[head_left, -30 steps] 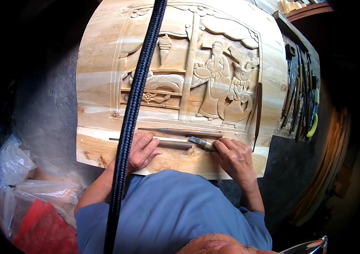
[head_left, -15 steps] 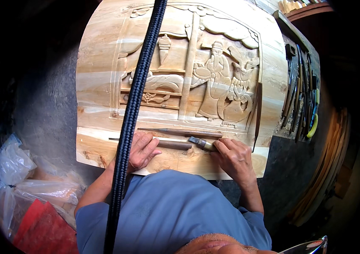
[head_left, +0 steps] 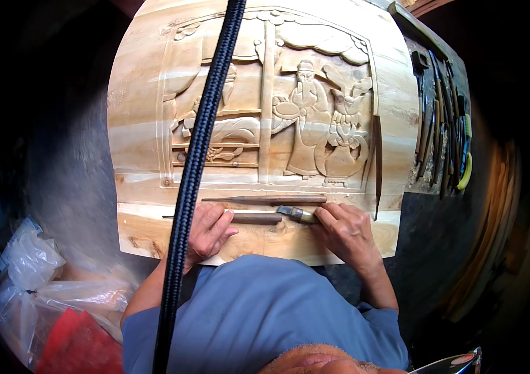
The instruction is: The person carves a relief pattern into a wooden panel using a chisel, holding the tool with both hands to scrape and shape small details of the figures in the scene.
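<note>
A wooden panel (head_left: 134,143) carved in relief with a robed figure, a vase and an animal head lies before me. Near its front edge, my left hand (head_left: 208,232) curls its fingers over a long thin chisel with a dark wooden handle (head_left: 255,219). The thin shank comes out on the left of that hand. My right hand (head_left: 347,232) grips the pale handle of a short, broad chisel (head_left: 293,213), its metal end pointing left toward the dark handle. Just beyond both hands rests a slender tapered tool (head_left: 271,201), untouched.
A dark thin tool (head_left: 378,165) lies along the panel's right side. Several carving tools (head_left: 436,118) and a yellow-handled one (head_left: 465,171) lie on the bench at right. Plastic bags (head_left: 31,262) and a red bag (head_left: 78,346) are at lower left. A black braided cord (head_left: 203,118) crosses the view.
The head view has shifted slightly, so the panel sits a little lower and further left. Both hands keep nearly the same place on their chisels.
</note>
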`<state>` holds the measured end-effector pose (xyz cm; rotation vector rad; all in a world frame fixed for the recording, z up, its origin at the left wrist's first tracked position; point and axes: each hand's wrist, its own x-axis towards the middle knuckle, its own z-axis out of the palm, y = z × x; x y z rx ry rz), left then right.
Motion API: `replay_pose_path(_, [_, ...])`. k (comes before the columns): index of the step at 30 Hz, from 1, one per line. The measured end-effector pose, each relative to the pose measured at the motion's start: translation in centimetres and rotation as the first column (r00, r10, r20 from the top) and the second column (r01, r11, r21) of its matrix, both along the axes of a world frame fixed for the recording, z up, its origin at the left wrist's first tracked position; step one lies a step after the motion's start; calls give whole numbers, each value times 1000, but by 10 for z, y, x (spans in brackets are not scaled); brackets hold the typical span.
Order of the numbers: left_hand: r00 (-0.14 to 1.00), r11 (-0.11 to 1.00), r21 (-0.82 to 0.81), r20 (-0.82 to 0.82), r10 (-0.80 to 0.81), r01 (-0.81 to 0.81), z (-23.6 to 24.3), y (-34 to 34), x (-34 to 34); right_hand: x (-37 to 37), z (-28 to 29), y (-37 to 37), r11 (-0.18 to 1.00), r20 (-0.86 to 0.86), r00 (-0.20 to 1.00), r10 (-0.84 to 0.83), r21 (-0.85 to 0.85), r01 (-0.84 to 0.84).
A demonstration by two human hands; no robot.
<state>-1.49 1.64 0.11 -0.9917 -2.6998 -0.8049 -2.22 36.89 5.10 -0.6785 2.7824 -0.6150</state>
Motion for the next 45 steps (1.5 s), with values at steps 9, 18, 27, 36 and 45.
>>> replay_pose_path(9, [1000,1000,-12,26,-10,10,2,3,-4,0,13,14,998,135,990,-40,-36,45])
replay_pose_path(18, [998,998,-44,51,-49,51,5,3,-16,-13,26,47,871,524,827,-205,-288,399])
replay_pose_path(27, [997,997,-40,39,-69,70,4,6,-25,-23,-13,41,-85,759,648,-65,-652,754])
replay_pose_path(36, [997,998,-33,-50,-63,62,6,11,-43,-38,-25,36,91,690,717,-103,-711,697])
replay_pose_path(45, [936,976,2,-284,-209,218,22,58,-87,-41,-6,26,465,706,705,-66,-603,648])
